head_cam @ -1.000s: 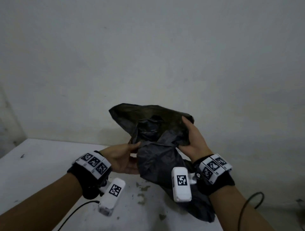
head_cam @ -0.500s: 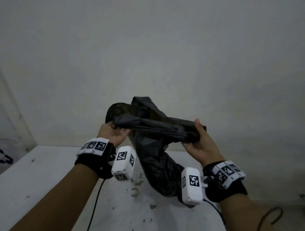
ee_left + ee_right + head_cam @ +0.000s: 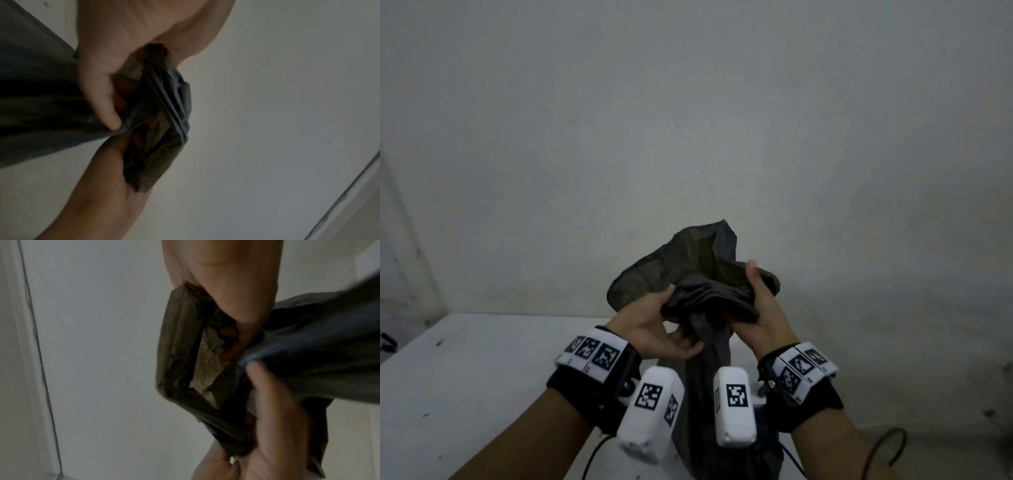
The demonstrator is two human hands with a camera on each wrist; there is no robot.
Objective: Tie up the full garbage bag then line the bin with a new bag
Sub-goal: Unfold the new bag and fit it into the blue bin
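A dark grey garbage bag [image 3: 688, 263] is held up in the air before a pale wall. Its mouth is bunched between both hands and its body [image 3: 709, 377] hangs down between the wrists. My left hand [image 3: 654, 329] grips the bunched plastic from the left, and my right hand [image 3: 760, 308] grips it from the right with the thumb up. In the left wrist view, fingers [image 3: 102, 105] pinch the folded bag [image 3: 166, 105]. The right wrist view shows the bag [image 3: 180, 340] slightly parted, with fingers [image 3: 242, 324] curled over its rim. No bin shows in any view.
A white, stained tabletop [image 3: 482, 377] lies below the hands, against a bare wall [image 3: 688, 137]. A black cable [image 3: 890, 445] loops at the lower right and another [image 3: 592, 455] trails under the left wrist. A door frame edge [image 3: 400, 257] stands at far left.
Half a second ago the hands held the bag's mouth stretched wide apart. Now they have come close together and the mouth is bunched between them.
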